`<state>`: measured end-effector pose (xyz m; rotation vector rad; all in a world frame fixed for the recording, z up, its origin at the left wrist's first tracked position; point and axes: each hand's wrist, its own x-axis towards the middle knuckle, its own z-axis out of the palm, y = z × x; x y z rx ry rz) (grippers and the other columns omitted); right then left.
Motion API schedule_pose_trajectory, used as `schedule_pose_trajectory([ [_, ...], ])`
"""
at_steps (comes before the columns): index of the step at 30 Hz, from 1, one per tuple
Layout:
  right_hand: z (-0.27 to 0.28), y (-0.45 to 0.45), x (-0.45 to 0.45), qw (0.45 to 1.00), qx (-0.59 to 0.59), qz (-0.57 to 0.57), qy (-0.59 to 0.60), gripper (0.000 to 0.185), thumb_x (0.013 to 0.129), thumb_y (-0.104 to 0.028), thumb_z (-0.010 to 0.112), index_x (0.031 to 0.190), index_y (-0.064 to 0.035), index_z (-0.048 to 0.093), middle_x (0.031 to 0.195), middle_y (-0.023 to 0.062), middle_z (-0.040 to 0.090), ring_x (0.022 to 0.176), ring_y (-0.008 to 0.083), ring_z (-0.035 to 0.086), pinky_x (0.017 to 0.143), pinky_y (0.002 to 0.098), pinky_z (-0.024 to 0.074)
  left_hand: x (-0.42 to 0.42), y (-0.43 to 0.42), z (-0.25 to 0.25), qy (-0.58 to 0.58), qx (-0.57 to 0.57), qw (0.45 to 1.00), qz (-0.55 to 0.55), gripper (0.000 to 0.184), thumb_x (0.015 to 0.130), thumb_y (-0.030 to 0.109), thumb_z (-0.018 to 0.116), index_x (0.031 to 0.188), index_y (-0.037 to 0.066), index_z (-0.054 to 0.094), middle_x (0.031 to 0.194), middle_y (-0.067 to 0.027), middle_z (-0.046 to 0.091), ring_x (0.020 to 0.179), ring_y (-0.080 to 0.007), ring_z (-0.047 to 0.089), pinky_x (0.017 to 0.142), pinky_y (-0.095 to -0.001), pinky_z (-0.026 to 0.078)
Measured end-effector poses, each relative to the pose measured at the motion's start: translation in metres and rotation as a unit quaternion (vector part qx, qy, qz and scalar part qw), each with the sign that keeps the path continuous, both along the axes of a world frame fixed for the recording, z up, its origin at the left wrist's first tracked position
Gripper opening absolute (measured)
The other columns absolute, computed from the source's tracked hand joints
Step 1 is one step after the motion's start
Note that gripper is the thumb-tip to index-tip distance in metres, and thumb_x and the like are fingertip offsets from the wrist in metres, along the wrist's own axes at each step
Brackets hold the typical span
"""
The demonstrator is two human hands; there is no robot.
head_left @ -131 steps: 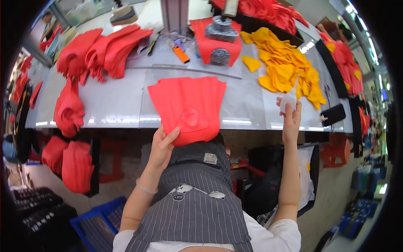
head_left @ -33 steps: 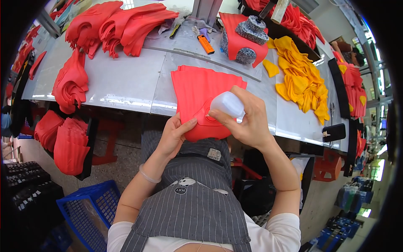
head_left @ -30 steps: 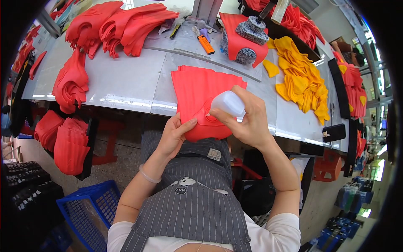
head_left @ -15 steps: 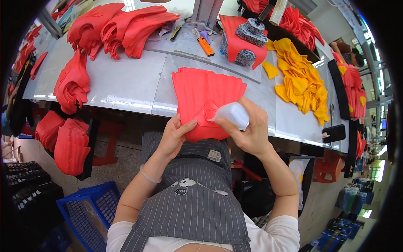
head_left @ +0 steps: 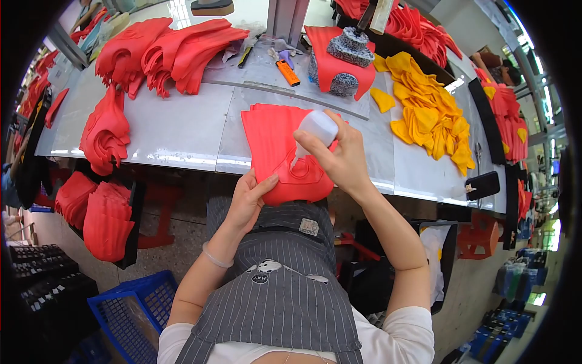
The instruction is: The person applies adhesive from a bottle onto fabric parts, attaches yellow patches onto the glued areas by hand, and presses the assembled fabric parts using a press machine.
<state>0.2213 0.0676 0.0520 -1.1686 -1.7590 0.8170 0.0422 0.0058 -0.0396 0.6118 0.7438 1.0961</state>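
A fanned stack of red sheets (head_left: 267,136) lies partly over the table's front edge. My left hand (head_left: 247,197) pinches its lower left side, thumb on top. A translucent white bottle (head_left: 319,127) is gripped in my right hand (head_left: 341,155), tilted with its thin nozzle pointing down. The nozzle tip is at the left side of a round raised ring (head_left: 297,167) on the top sheet. Whether liquid comes out is too small to tell.
Red piles (head_left: 188,54) lie at the left. Behind the stack stand a speckled block (head_left: 344,84) with a red piece and an orange cutter (head_left: 287,73). Yellow pieces (head_left: 430,115) and a black phone (head_left: 482,185) are at the right. A blue crate (head_left: 130,303) stands below.
Over about four seconds, my right hand has brought the bottle from the right onto the stack. In the last half second it has moved up and left, tipping the bottle more upright.
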Motion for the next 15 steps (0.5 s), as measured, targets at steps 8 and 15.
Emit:
schedule_pose_trajectory([
  [8, -0.005, 0.021, -0.009, 0.997, -0.067, 0.014, 0.028, 0.027, 0.084, -0.025, 0.070, 0.089, -0.0003, 0.061, 0.077, 0.0034, 0.062, 0.072, 0.0087, 0.056, 0.065, 0.0260, 0.0456, 0.000, 0.000, 0.003, 0.003, 0.002, 1.000, -0.001, 0.037, 0.095, 0.016, 0.058, 0.126, -0.002, 0.049, 0.117, -0.0107, 0.063, 0.103, -0.0146, 0.063, 0.085, -0.0291, 0.050],
  [15, -0.021, 0.031, -0.004, 0.988, -0.109, 0.025, 0.106, 0.025, 0.085, -0.025, 0.069, 0.089, -0.0018, 0.061, 0.078, 0.0013, 0.061, 0.071, 0.0077, 0.055, 0.065, 0.0247, 0.0447, 0.000, 0.000, 0.003, 0.004, 0.009, 1.000, -0.005, 0.038, 0.095, 0.016, 0.058, 0.127, -0.003, 0.048, 0.118, -0.0114, 0.063, 0.104, -0.0150, 0.062, 0.087, -0.0293, 0.050],
])
